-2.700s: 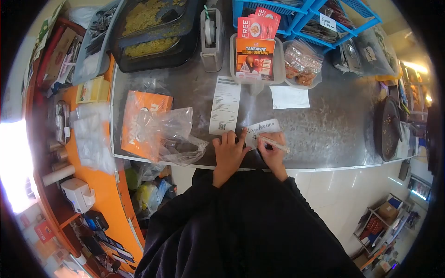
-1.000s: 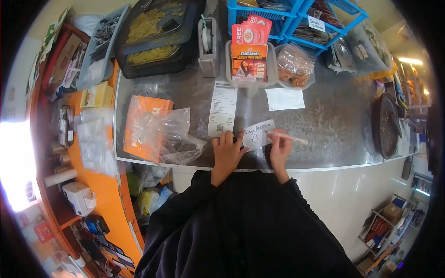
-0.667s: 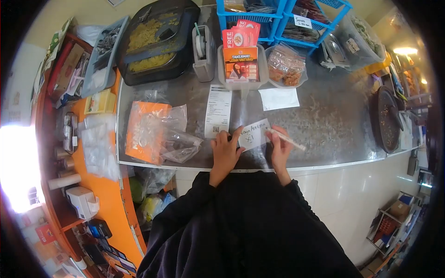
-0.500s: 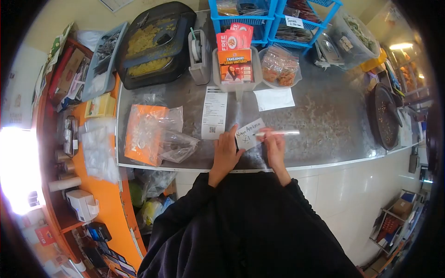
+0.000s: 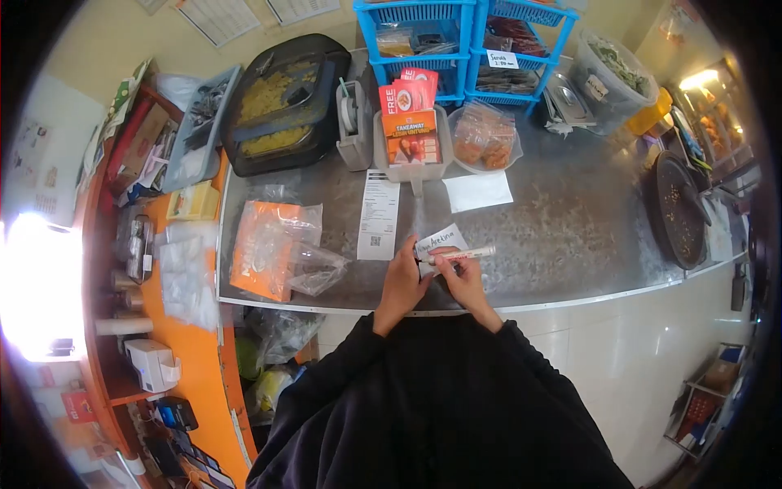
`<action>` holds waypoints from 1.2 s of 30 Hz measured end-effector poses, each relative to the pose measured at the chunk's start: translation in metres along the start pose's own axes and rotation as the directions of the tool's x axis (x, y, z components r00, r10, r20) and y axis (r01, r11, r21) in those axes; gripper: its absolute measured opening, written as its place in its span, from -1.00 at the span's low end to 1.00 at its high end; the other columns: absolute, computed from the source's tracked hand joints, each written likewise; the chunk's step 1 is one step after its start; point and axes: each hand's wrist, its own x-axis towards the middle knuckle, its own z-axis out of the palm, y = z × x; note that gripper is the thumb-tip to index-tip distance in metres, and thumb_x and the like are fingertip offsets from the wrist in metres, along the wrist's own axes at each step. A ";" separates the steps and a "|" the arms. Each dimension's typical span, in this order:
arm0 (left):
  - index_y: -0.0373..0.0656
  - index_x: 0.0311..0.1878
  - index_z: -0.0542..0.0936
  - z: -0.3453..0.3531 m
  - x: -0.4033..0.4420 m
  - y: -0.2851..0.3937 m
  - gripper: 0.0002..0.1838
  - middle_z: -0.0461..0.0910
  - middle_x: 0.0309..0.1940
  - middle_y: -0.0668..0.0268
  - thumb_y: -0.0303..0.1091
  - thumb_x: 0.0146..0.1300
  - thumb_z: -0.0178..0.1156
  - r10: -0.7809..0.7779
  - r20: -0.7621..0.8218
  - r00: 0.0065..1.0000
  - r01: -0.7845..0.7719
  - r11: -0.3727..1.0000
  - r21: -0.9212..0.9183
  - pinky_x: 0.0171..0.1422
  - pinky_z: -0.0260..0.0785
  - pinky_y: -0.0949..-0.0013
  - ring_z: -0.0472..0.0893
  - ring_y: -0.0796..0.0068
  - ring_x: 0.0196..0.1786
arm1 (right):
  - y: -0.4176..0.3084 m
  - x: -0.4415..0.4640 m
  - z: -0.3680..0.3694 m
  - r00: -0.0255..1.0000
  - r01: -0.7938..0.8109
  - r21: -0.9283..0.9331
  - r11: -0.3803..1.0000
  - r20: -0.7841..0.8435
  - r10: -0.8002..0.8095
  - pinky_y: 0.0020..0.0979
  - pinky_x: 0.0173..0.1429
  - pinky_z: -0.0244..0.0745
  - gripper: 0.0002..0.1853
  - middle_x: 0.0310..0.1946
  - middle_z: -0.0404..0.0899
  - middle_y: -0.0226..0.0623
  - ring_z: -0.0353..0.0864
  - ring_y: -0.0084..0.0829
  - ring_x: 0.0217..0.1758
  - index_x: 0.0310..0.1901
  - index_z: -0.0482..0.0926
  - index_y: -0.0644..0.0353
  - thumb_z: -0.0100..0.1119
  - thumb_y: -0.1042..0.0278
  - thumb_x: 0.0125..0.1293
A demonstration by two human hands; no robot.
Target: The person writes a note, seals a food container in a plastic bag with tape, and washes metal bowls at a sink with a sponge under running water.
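Note:
My right hand grips a white marker with red print, held almost level with its tip pointing left. At that tip is my left hand, its fingers closed on a small black piece that looks like the marker's cap. Beneath both hands lies a small white paper slip with handwriting in black, its lower part covered by the fingers. A printed receipt lies flat just beyond my left hand. Farther up, a blank white paper rests on the metal table.
Left on the table is an orange packet in clear plastic. Along the back stand a black lidded tray, a tape dispenser, a tub of leaflets, a bowl of bagged food and blue racks. A stone mortar sits right.
The marker has moved left and down from the writing, its tip now meeting the black piece at my left hand. My right hand came closer to my left. The view tilted slightly upward.

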 end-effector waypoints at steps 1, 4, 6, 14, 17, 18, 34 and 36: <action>-0.33 0.36 0.12 0.001 -0.001 -0.001 -0.11 0.49 -0.09 -0.05 -0.52 -0.05 0.38 -0.013 0.007 1.000 0.013 1.000 -0.008 0.02 0.35 0.04 0.51 -0.08 -0.08 | 0.001 -0.001 -0.001 1.000 -0.014 0.005 1.000 -0.010 0.014 -0.50 -0.03 0.42 -0.84 -0.17 0.66 -0.35 0.56 -0.56 -0.14 -0.14 0.65 0.29 0.14 0.40 0.39; -0.34 0.35 0.12 -0.001 0.000 0.002 -0.14 0.50 -0.09 -0.06 -0.50 -0.01 0.35 0.007 0.031 1.000 -0.008 0.999 0.036 0.04 0.35 0.04 0.51 -0.09 -0.07 | -0.004 -0.003 0.002 1.000 0.001 -0.023 1.000 -0.011 -0.001 -0.48 -0.05 0.42 -0.85 -0.16 0.66 -0.33 0.57 -0.53 -0.15 -0.16 0.65 0.28 0.17 0.40 0.36; -0.34 0.35 0.10 -0.002 0.002 0.003 -0.15 0.52 -0.10 -0.07 -0.50 0.02 0.34 0.081 0.039 0.996 -0.086 0.981 0.171 0.03 0.38 0.06 0.53 -0.10 -0.03 | -0.006 -0.001 0.003 0.997 0.079 -0.105 0.991 -0.013 -0.081 -0.46 -0.04 0.43 -0.85 -0.18 0.67 -0.30 0.58 -0.48 -0.15 -0.17 0.66 0.27 0.20 0.41 0.32; -0.21 0.36 0.05 0.000 0.011 0.016 -0.20 0.61 -0.34 -0.03 -0.42 0.10 0.25 -0.131 0.141 0.981 0.117 0.988 0.105 -0.18 0.45 0.02 0.63 -0.11 -0.23 | -0.011 -0.002 -0.001 0.999 0.004 -0.032 0.999 0.053 -0.002 -0.37 0.05 0.41 -0.92 -0.24 0.66 -0.28 0.57 -0.37 -0.06 -0.24 0.67 0.24 0.24 0.51 0.24; -0.18 0.34 0.06 0.001 0.013 0.017 -0.18 0.61 -0.36 -0.01 -0.37 0.07 0.30 -0.188 0.130 0.974 0.178 0.980 0.084 -0.20 0.45 0.02 0.63 -0.10 -0.25 | -0.004 0.000 -0.010 0.992 -0.017 0.035 0.999 0.127 0.013 -0.39 0.03 0.41 -0.93 -0.20 0.65 -0.28 0.57 -0.37 -0.09 -0.26 0.66 0.25 0.23 0.52 0.25; -0.19 0.34 0.07 0.001 0.014 0.021 -0.17 0.60 -0.30 -0.02 -0.36 0.04 0.32 -0.234 0.153 0.960 0.225 0.971 0.075 -0.17 0.45 0.04 0.62 -0.10 -0.20 | 0.001 0.001 -0.012 0.991 -0.041 0.054 0.998 0.132 0.033 -0.40 0.02 0.42 -0.92 -0.20 0.64 -0.30 0.57 -0.40 -0.09 -0.24 0.66 0.25 0.23 0.51 0.26; -0.18 0.07 0.41 0.012 0.017 -0.003 -0.63 0.61 -0.27 0.09 -0.54 0.18 0.18 -0.225 -0.281 0.933 0.094 0.906 -0.412 -0.19 0.48 0.19 0.65 0.11 -0.24 | -0.067 0.081 0.012 0.985 0.105 0.240 0.965 -0.156 -0.069 -0.47 0.00 0.50 -0.81 -0.19 0.53 -0.37 0.56 -0.53 -0.14 -0.05 0.44 0.20 0.16 0.49 0.33; -0.19 -0.06 0.50 -0.032 0.017 0.011 -0.75 0.61 -0.28 0.15 -0.52 0.18 0.21 -0.174 -0.264 0.949 0.091 0.950 -0.299 -0.22 0.47 0.27 0.64 0.20 -0.28 | -0.107 0.137 0.026 0.965 0.237 0.220 0.946 -0.166 -0.203 -0.48 -0.07 0.51 -0.85 -0.21 0.54 -0.33 0.58 -0.49 -0.17 -0.08 0.47 0.21 0.02 0.38 0.40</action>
